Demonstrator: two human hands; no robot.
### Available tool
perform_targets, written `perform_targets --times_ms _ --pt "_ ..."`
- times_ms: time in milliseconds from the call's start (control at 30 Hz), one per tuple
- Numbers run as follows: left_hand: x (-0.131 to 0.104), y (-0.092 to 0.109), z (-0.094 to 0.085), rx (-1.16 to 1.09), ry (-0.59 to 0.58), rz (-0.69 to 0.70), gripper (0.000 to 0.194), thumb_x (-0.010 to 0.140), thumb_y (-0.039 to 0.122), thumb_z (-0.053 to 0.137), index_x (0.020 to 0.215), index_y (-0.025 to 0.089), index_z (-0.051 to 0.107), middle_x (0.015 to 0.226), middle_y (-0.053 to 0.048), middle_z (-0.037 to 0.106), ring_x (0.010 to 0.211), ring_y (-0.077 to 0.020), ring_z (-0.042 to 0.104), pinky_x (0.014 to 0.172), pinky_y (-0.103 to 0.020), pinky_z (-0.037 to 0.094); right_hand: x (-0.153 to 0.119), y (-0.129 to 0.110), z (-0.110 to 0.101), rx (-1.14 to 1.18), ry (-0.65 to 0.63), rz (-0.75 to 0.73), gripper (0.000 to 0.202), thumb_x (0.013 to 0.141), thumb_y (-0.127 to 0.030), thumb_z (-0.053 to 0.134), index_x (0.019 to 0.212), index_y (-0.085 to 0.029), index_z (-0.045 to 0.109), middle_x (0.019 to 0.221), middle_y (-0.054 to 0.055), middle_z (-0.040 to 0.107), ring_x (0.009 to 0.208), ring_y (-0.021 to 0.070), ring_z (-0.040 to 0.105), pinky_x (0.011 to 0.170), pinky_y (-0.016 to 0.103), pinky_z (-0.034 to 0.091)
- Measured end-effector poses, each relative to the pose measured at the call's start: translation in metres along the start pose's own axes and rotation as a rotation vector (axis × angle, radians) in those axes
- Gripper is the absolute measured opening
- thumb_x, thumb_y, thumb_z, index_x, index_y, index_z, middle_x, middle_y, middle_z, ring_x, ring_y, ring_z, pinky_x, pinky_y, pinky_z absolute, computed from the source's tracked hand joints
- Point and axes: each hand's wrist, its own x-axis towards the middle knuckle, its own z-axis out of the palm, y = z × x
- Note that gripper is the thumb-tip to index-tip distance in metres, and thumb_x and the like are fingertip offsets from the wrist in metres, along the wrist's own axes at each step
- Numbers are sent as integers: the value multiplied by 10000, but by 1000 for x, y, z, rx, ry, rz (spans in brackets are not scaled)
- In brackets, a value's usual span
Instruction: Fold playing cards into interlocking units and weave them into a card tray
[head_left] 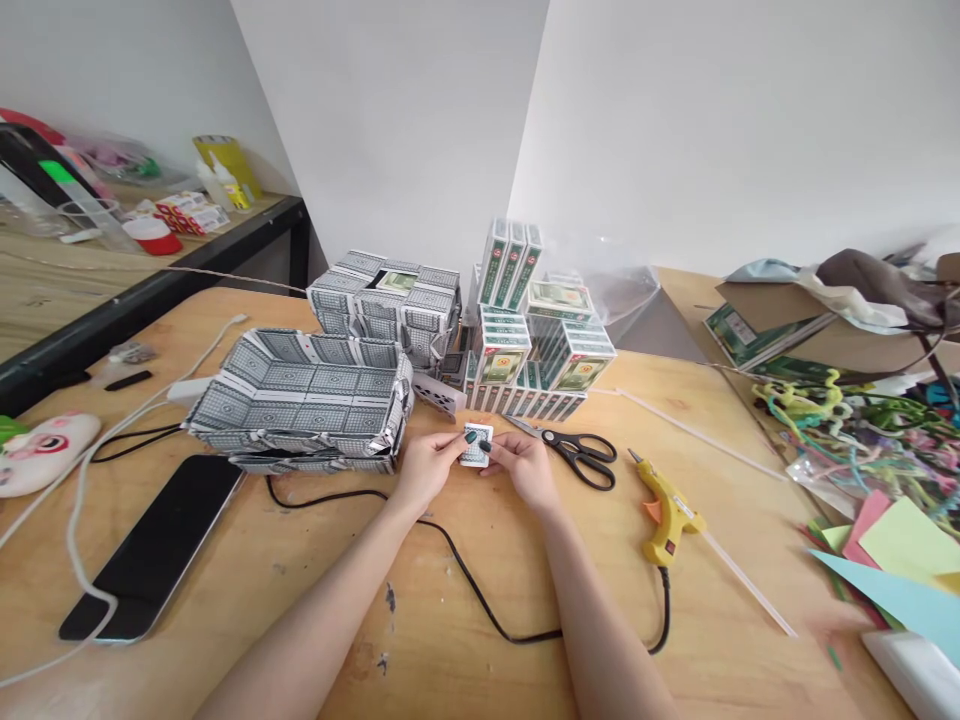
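Note:
A small playing card piece (475,457), its patterned back facing up, is pinched between my two hands above the table. My left hand (430,465) grips its left side with the thumb on top. From the other side my right hand (527,465) holds the right edge, thumb also on top. Whether the piece is folded or stacked I cannot make out. Just right of my right hand lie black-handled scissors (581,455). Left of my hands stands an open tray made of playing cards (300,385), with a closed box of cards (386,300) behind it.
Stacked card decks (525,360) stand beyond my hands. A yellow glue gun (670,515) lies to the right with a glue stick (750,585); its black cord crosses under my arms. At left are a black phone (157,550) and white cables. Pipe cleaners (877,430) heap at far right.

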Motion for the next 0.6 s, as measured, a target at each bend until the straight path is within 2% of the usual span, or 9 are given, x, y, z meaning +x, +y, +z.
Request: perform_targets --times_ms 600 --pt "0 3 0 6 0 14 322 728 391 556 828 125 707 746 -38 690 691 -189 594 630 -265 443 0 -1 0 -17 1 -19 269 620 -431 696 659 -168 659 626 31 655 556 165 600 552 304 529"
